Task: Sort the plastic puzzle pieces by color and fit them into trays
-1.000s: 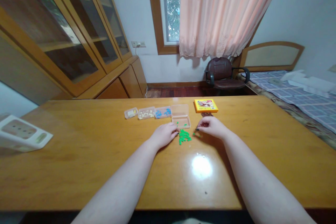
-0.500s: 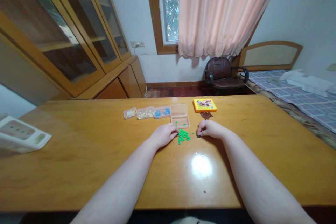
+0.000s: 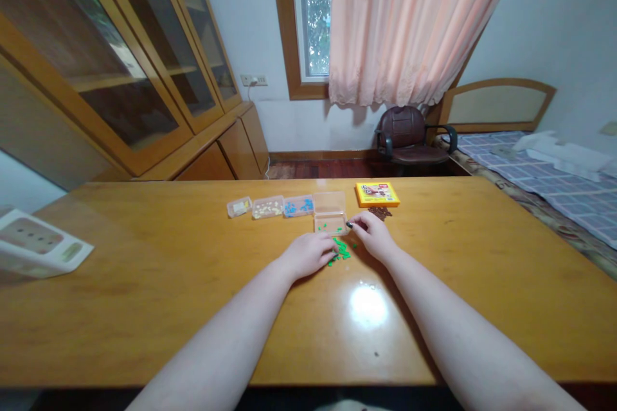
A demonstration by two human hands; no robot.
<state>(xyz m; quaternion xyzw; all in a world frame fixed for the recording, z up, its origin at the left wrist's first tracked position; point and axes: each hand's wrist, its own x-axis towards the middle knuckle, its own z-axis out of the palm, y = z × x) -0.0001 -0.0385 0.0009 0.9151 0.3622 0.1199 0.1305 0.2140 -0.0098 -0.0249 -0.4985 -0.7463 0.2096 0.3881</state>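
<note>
Small green plastic pieces (image 3: pixel 342 248) lie in a loose pile on the table. My left hand (image 3: pixel 312 253) rests at the pile's left side, its fingers bent down onto the pieces; what they pinch, if anything, is hidden. My right hand (image 3: pixel 373 234) is raised at the right edge of an open clear plastic box (image 3: pixel 330 213), thumb and forefinger pinched together. A dark spot shows at its fingertips, too small to tell as a nail or a piece. A few green pieces lie inside the box, whose lid is folded back.
Left of the open box stand a clear box of blue pieces (image 3: pixel 298 206), one of cream pieces (image 3: pixel 268 207) and a smaller clear box (image 3: pixel 240 207). Brown pieces (image 3: pixel 380 212) lie before a yellow box (image 3: pixel 377 194). A white device (image 3: pixel 43 244) stands at the table's left.
My right hand has moved from the tabletop right of the pile up and left to the clear box's edge. My left hand has shifted slightly right and nearer, over the green pieces.
</note>
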